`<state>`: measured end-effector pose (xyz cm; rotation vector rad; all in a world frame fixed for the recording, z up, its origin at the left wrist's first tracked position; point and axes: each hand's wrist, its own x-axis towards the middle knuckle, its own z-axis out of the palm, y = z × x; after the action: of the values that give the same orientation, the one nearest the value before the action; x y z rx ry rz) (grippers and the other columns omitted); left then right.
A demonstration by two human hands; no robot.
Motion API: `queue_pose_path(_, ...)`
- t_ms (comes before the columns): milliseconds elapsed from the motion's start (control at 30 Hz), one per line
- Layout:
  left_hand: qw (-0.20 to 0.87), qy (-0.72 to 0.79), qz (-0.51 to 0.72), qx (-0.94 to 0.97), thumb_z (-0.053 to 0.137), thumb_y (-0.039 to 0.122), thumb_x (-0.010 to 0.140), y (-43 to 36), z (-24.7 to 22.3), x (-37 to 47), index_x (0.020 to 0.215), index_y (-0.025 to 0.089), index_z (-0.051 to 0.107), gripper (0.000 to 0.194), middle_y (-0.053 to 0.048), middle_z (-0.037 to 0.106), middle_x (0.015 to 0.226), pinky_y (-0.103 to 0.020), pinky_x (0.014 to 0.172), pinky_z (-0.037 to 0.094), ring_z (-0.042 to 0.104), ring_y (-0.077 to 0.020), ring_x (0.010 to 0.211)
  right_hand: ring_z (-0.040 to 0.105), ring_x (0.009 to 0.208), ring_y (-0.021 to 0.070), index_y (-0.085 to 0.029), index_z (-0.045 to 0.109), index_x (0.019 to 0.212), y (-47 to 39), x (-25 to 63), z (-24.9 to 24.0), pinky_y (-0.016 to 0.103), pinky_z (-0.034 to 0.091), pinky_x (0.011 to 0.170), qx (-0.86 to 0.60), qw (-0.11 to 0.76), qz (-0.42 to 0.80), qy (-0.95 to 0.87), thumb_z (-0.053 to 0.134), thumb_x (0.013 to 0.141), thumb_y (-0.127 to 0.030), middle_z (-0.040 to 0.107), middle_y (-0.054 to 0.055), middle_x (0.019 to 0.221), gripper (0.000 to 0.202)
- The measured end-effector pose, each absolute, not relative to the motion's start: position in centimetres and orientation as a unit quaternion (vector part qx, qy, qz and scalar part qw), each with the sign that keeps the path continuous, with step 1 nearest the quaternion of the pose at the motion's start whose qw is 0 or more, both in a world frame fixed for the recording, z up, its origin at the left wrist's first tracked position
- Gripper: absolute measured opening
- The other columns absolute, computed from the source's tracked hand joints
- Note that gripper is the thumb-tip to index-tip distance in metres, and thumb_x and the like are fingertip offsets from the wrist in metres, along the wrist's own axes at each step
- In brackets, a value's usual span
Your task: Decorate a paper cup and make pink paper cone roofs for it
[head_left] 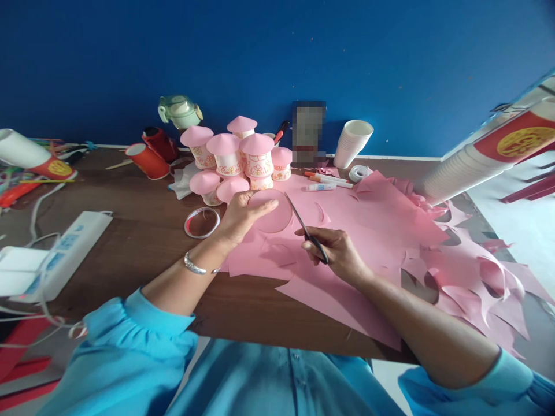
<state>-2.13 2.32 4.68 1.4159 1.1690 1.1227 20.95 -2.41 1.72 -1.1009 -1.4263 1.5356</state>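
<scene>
Between the thumb and fingers of my left hand (245, 216) is a round pink paper disc (277, 215), held over the pink sheets. My right hand (333, 248) grips a pair of scissors (315, 242) with dark handles, its blades pointing up and left to the disc's right edge. The blades look nearly closed, and I cannot tell whether they touch the paper. Behind my left hand stand several decorated paper cups (226, 163) with pink cone roofs, grouped close together. Pink paper sheets (355, 225) lie under and around both hands.
A tape roll (202, 223) lies left of the disc. Markers (332, 179) and a glue stick (321, 186) lie behind it, near stacked white cups (353, 144). Pink scraps (472, 277) cover the right side. A power strip (71, 254) and red cups (147, 160) are at left.
</scene>
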Motion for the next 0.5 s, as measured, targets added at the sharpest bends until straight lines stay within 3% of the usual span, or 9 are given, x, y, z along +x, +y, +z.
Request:
queue_pose_path(267,0.480,0.483,0.468,0.563,0.085,0.044,0.078,2.42,4.29,-2.24,0.112,0.021,0.079,0.041,-0.007,0.078,0.120,-0.039,0.105,0.050,0.067,-0.0278,0.120,0.047,0.047,0.0096,-0.013,0.078,0.100,-2.39,20.93,1.68,0.027,0.043,0.049,-0.430,0.378,0.610,-0.548,0.082,0.077,-0.052,0.052,-0.006,0.052,0.045)
queue_pose_path(500,0.480,0.489,0.470,0.557,0.086,0.046,0.077,2.54,4.18,-2.33,0.102,0.019,0.081,0.037,-0.007,0.080,0.109,-0.037,0.097,0.053,0.069,-0.0267,0.109,0.048,0.048,0.0101,-0.014,0.077,0.101,-2.37,21.01,1.89,0.027,0.042,0.050,-0.440,0.377,0.615,-0.535,0.083,0.076,-0.055,0.053,-0.005,0.052,0.049)
